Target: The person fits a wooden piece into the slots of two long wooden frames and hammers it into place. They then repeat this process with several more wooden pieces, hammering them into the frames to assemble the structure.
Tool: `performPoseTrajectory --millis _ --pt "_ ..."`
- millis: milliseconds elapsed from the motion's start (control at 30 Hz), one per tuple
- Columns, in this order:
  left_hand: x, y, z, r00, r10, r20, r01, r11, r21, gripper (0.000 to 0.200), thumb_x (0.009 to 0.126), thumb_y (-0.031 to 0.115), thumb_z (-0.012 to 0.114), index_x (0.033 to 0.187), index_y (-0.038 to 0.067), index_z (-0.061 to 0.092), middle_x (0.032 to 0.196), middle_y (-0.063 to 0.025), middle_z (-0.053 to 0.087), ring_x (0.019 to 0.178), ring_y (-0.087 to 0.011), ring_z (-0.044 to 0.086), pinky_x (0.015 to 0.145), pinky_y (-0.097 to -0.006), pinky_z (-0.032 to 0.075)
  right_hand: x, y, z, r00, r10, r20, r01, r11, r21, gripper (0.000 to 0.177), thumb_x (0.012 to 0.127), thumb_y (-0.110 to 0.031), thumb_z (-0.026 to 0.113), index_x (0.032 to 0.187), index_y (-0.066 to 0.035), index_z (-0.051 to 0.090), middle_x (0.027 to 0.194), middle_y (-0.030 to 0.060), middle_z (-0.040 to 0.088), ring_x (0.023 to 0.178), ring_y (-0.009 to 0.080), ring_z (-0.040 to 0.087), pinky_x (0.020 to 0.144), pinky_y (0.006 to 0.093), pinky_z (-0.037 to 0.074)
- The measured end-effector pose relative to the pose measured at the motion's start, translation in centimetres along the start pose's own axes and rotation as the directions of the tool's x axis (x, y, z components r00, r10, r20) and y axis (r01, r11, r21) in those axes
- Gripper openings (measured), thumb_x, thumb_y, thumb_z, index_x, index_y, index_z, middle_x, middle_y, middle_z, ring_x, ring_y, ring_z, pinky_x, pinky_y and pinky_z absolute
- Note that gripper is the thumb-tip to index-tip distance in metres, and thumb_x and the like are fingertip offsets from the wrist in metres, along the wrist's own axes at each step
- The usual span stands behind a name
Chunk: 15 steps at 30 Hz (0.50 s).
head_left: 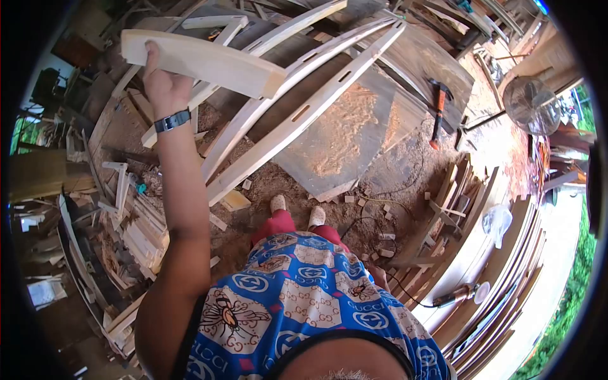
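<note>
My left hand (166, 85) grips a pale wooden board (209, 62) near its left end, with the thumb lying over its face. The board is held up at the upper left and slants down to the right. Behind and below it, long slotted wooden beams (301, 114) lie slanting across the work area. My right hand (379, 276) is low beside my right hip, mostly hidden by the patterned shirt, and its fingers cannot be made out.
A hammer (438, 114) rests on a dark board at the right. Sawdust covers a grey panel (342, 133). A fan (532, 106) stands at the upper right. A corded power tool (457, 295) lies on stacked planks at the lower right. Wood offcuts litter the floor.
</note>
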<state>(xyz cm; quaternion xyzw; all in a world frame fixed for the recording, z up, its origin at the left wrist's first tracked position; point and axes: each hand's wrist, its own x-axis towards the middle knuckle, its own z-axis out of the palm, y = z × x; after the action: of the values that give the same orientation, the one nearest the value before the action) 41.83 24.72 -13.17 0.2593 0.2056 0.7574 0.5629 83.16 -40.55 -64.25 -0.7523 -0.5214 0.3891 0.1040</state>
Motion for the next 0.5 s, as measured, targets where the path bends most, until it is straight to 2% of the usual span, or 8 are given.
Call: performPoseTrajectory --millis 33,100,233,267,300,367,433,500 --pt "-0.5 -1.3 0.5 1.000 -0.015 0.005 0.015 1.000 -0.005 0.043 0.099 0.031 0.064 0.132 0.006 0.054 0.126 -0.0106 0.062 0.120 -0.0275 0.057 0.107 -0.0504 0.043 -0.2 -1.4 -0.4 1.000 0.015 -0.007 -0.015 1.000 0.003 0.018 0.090 -0.021 0.067 0.083 -0.006 0.073 0.080 0.0063 0.070 0.066 0.0185 0.066 0.056 0.0350 0.050" --pt "-2.3 -3.4 2.8 0.994 -0.097 -0.042 0.096 0.995 -0.041 0.041 0.100 0.030 0.062 0.132 0.006 0.053 0.128 -0.0127 0.061 0.122 -0.0282 0.056 0.109 -0.0523 0.042 -0.5 -5.2 -1.1 0.939 0.344 0.028 -0.280 0.712 0.644 0.017 0.089 -0.019 0.065 0.079 -0.006 0.070 0.072 0.0046 0.066 0.059 0.0151 0.061 0.050 0.0329 0.045" --pt "-0.6 -7.0 0.6 0.994 -0.097 0.048 0.094 0.993 0.074 0.047 0.100 0.030 0.062 0.137 0.003 0.054 0.135 -0.0121 0.058 0.125 -0.0281 0.055 0.108 -0.0472 0.045 -2.7 -12.4 -6.8 0.870 0.424 0.251 -0.416 0.361 0.835 0.014 0.088 -0.015 0.062 0.076 -0.008 0.063 0.055 0.0028 0.053 0.035 0.0136 0.040 0.032 0.0301 0.022" --pt "-0.7 -7.5 0.9 0.993 -0.108 0.038 0.105 0.993 0.055 0.048 0.098 0.026 0.066 0.137 0.000 0.054 0.133 -0.0105 0.060 0.123 -0.0263 0.057 0.107 -0.0438 0.047 -1.8 -13.5 -6.4 0.642 0.664 0.383 -0.457 -0.070 0.887 0.014 0.087 -0.014 0.062 0.073 -0.009 0.060 0.056 0.0027 0.052 0.038 0.0141 0.043 0.035 0.0291 0.028" --pt "-0.9 -7.7 1.4 0.992 -0.109 0.058 0.106 0.993 0.050 0.048 0.098 0.026 0.066 0.137 0.000 0.054 0.133 -0.0105 0.060 0.123 -0.0263 0.057 0.107 -0.0438 0.047 -1.9 -14.0 -6.7 0.649 0.661 0.376 -0.440 -0.078 0.895 0.014 0.087 -0.014 0.062 0.073 -0.009 0.060 0.056 0.0027 0.052 0.038 0.0141 0.043 0.035 0.0291 0.028" --pt "-1.2 -8.3 2.2 0.994 -0.071 0.085 0.063 0.993 0.095 0.048 0.096 0.020 0.068 0.135 -0.003 0.054 0.130 -0.0119 0.062 0.118 -0.0249 0.060 0.103 -0.0411 0.049 -2.6 -14.4 -7.6 0.595 0.675 0.437 -0.516 -0.096 0.851 0.015 0.089 -0.022 0.063 0.094 -0.009 0.067 0.086 0.0048 0.067 0.077 0.0192 0.063 0.068 0.0359 0.051" --pt "-2.4 -9.1 3.0 0.990 -0.069 0.120 0.060 0.996 0.073 0.045 0.090 0.014 0.074 0.128 -0.005 0.059 0.120 -0.0122 0.067 0.105 -0.0224 0.066 0.094 -0.0350 0.053 -2.0 -13.1 -6.6 0.577 0.709 0.405 -0.491 -0.095 0.866 0.014 0.089 -0.020 0.063 0.095 -0.008 0.067 0.085 0.0063 0.067 0.074 0.0194 0.063 0.065 0.0360 0.050" --pt "-4.3 -10.4 3.2 0.968 0.020 0.250 -0.119 0.915 0.386 0.044 0.085 0.015 0.078 0.122 -0.002 0.063 0.116 -0.0102 0.069 0.103 -0.0211 0.067 0.091 -0.0344 0.053 -1.1 -8.8 -2.7 0.622 0.730 0.283 -0.431 0.018 0.902 0.017 0.090 -0.021 0.063 0.099 -0.007 0.068 0.086 0.0071 0.067 0.071 0.0195 0.062 0.061 0.0362 0.050"
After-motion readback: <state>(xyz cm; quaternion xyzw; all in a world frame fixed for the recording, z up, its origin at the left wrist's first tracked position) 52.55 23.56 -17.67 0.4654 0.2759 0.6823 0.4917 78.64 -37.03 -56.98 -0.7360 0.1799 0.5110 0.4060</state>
